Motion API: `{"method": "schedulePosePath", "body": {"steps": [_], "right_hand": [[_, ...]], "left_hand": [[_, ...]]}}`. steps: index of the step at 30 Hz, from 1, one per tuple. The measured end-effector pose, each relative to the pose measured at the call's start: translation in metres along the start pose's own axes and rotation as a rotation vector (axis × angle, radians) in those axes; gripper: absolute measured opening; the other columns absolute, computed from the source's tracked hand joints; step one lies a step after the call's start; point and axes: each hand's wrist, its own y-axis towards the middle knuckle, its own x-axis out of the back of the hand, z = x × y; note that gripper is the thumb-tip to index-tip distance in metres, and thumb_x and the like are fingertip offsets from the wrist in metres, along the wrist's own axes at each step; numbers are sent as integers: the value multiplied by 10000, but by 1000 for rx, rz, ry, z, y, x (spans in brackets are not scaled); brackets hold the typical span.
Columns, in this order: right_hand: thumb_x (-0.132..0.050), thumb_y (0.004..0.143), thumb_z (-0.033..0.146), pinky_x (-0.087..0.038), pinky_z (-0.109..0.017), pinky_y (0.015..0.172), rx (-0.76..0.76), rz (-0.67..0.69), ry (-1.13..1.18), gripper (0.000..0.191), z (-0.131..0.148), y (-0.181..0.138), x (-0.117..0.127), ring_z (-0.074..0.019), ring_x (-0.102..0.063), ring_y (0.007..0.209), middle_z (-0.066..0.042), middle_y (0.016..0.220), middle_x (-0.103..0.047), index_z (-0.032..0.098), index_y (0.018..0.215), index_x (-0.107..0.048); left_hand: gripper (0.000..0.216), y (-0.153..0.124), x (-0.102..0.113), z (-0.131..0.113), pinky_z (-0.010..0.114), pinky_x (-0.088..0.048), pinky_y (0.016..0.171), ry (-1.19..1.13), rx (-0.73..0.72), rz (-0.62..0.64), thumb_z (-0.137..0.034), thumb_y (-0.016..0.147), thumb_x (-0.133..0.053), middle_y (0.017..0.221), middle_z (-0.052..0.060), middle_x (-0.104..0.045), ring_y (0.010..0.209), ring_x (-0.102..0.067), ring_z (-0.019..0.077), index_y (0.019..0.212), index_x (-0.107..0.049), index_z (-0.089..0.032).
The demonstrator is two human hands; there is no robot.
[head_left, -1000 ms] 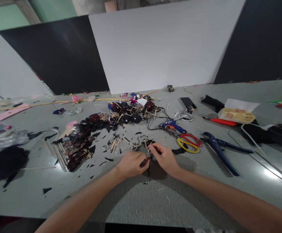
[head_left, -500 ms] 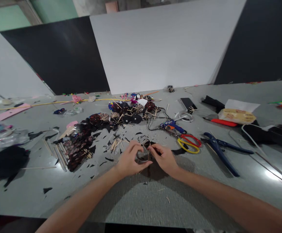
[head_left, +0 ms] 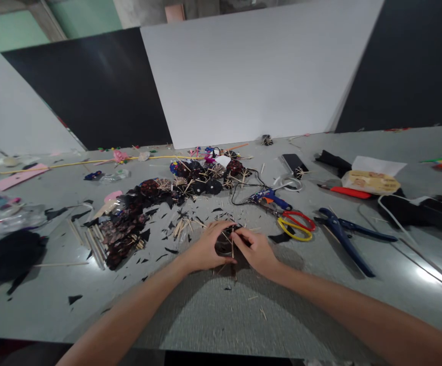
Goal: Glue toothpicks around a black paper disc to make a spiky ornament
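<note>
My left hand (head_left: 206, 248) curves its thumb and fingers around a small dark round piece (head_left: 224, 246) with thin wooden sticks poking out of it. My right hand (head_left: 258, 255) pinches a thin wooden stick (head_left: 232, 250) at the right side of that piece. Fingers and shadow hide much of the piece, so its exact make-up cannot be told. Just left of my hands lies a loose bunch of thin wooden sticks (head_left: 183, 228) among black scraps. To the right are scissors (head_left: 296, 228) with red and yellow handles.
Dark clusters of stick-spoked pieces (head_left: 206, 175) spread behind my hands. A blue glue gun (head_left: 270, 197), blue pliers (head_left: 345, 239), a red-handled cutter (head_left: 350, 192), a phone (head_left: 294, 162) and a yellow packet (head_left: 371, 181) lie to the right. Black cloth (head_left: 7, 259) and plastic bags (head_left: 17, 216) are at left.
My left index finger has moved up and to the right over the piece, opening a wider curve between finger and thumb. The right hand stays nearly in place, still pinching.
</note>
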Motion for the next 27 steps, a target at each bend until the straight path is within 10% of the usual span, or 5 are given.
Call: {"method": "schedulePosePath", "body": {"steps": [27], "right_hand": [[-515, 1029, 407, -473, -273, 671, 44, 10, -22, 262, 1, -4, 0, -168, -674, 708, 4, 798, -735, 228, 982, -700]], "left_hand": [[898, -2, 2, -6, 543, -384, 1172, 46, -26, -12, -533, 713, -901, 1406, 132, -571, 1358, -489, 324, 1445, -451, -271]]}}
